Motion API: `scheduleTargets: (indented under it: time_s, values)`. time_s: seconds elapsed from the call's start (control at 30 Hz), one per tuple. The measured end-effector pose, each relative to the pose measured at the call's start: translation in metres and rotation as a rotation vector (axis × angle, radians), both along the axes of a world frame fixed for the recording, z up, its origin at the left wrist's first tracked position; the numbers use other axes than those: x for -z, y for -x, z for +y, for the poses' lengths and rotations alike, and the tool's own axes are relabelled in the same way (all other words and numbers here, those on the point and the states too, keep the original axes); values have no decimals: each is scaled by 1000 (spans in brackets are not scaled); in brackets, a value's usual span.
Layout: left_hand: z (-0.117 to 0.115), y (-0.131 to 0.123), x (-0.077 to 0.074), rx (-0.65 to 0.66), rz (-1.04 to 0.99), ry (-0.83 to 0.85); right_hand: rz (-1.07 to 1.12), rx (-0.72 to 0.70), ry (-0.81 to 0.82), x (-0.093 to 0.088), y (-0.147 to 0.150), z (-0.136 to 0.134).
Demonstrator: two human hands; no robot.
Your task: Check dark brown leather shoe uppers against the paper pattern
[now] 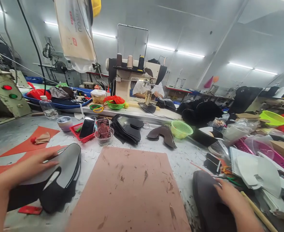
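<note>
left hand (33, 166): flat on top of the grey upper stack (66, 166), grip open, fingers straight.
right hand (229, 195): fingers laid on the dark piece (206, 199); we can't tell if the grip is closed.
grey upper stack: on the counter (187, 153), left of the pink mat (129, 190).
dark piece: counter, right of the mat.
behind mat: red tray (77, 132), green basket (181, 129).

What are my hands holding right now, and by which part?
Nothing is clearly gripped. The left hand lies flat on the grey shoe-upper stack; the right hand rests on the upper right edge of the dark piece.
</note>
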State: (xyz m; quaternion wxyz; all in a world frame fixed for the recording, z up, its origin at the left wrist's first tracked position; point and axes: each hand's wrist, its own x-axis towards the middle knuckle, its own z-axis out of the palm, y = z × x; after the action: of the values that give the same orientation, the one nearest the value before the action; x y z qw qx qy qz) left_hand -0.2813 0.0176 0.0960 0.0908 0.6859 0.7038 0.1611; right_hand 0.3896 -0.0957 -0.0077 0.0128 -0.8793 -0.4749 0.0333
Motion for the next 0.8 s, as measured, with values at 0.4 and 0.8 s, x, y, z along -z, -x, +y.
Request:
scheduleTargets:
  time_s: [0.4,0.8]
  values:
    - [-52,-158,8,325,-920,303,-157,32,-12,5,11,-43]
    - [-84,-209,84,812,243,72,-413,9,-163,-30,59,-57]
